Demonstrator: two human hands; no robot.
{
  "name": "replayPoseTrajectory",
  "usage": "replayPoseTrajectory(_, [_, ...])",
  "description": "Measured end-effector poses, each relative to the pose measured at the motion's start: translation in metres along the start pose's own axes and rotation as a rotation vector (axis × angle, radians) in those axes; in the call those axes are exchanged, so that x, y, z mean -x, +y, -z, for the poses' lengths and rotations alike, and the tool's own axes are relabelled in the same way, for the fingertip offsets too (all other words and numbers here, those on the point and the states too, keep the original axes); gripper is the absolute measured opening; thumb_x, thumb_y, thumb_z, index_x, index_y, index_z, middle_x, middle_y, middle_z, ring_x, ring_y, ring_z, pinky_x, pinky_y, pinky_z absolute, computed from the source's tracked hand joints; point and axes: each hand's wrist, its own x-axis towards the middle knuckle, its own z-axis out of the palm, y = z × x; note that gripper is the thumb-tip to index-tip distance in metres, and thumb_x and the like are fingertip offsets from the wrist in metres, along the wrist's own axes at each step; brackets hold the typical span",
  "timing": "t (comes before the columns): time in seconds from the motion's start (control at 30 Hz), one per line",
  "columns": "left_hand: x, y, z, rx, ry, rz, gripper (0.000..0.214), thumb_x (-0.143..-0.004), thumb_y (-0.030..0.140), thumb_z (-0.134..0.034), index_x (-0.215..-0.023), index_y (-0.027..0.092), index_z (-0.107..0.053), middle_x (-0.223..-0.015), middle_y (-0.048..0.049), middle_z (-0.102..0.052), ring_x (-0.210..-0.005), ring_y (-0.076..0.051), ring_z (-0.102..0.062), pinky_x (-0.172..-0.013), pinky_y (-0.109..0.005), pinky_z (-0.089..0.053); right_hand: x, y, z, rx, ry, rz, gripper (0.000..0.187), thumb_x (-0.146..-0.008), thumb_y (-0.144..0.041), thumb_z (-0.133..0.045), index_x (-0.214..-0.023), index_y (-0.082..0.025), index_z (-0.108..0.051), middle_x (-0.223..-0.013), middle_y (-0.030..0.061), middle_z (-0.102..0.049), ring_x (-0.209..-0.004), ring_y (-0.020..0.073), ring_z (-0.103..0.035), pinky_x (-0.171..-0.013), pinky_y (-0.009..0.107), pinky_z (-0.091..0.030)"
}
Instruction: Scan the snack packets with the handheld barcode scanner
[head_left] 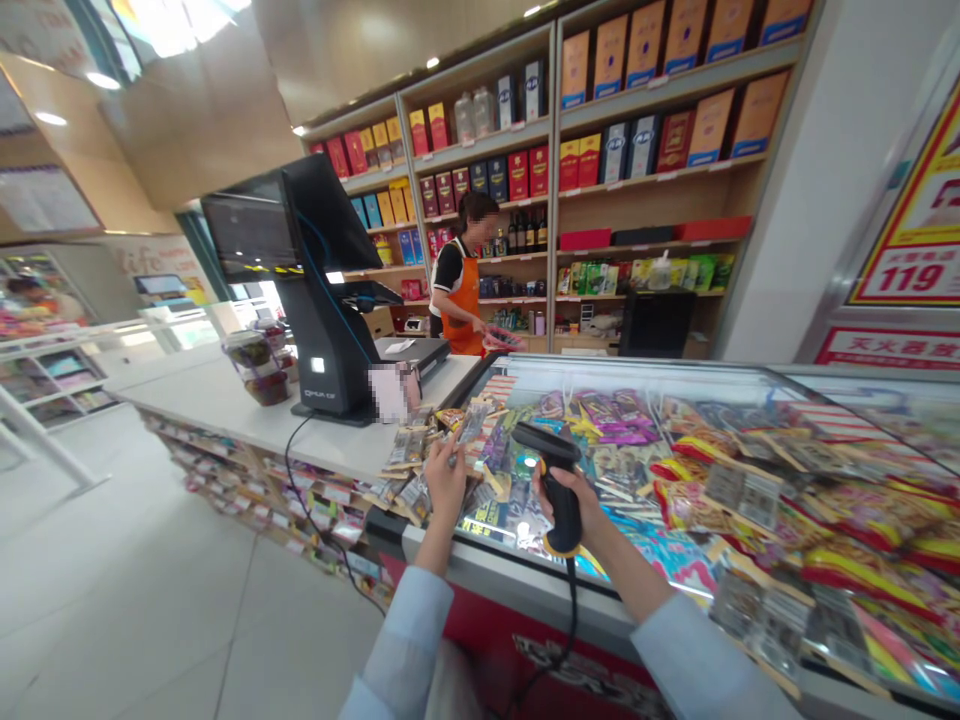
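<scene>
My right hand [574,500] is wrapped round the handle of a black barcode scanner [561,500] with a yellow trim ring at its base. The scanner's head points to the left, toward my other hand, and its cable hangs down over the counter front. With my left hand [446,475] I grip a clear snack packet [474,418] by its near end. Beneath and to the left of that hand lies a heap of similar packets [409,450] on the corner of the glass-topped freezer [517,535]. A thin gap separates the scanner from the packet.
Red and yellow snack bags [862,510] pile up on the glass at right. A black checkout screen [322,300] stands on the white counter [217,375] at left, near stacked tubs [259,365]. A co-worker in an orange apron [461,300] stands behind, before the shelves [487,145].
</scene>
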Motion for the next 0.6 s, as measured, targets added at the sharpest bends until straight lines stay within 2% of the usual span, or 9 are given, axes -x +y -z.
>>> replayPoseTrajectory(0.37, [0.0001,0.0030,0.0014,-0.002,0.004,0.004,0.035,-0.086,0.033,-0.047,-0.118,0.025,-0.059,-0.080,-0.0027,-0.052,-0.076,-0.015,-0.054,-0.074,-0.028,-0.044,0.0018,-0.0016,-0.0026,-0.006,0.012,-0.020,0.021,-0.074,-0.036,-0.062,-0.078,-0.015,-0.063,-0.060,0.0021,-0.061,-0.035,0.0076,-0.047,-0.032,0.019,-0.038])
replayPoseTrajectory(0.6, [0.0004,0.0000,0.0002,-0.019,0.004,-0.011,0.035,-0.086,0.032,-0.047,-0.118,0.025,-0.059,-0.080,-0.0021,-0.050,-0.074,-0.014,-0.052,-0.072,-0.026,-0.043,-0.0021,-0.0045,-0.0047,-0.046,0.025,0.034,0.023,-0.071,-0.036,-0.064,-0.079,-0.015,-0.063,-0.062,0.0010,-0.061,-0.036,0.0074,-0.046,-0.031,0.019,-0.038])
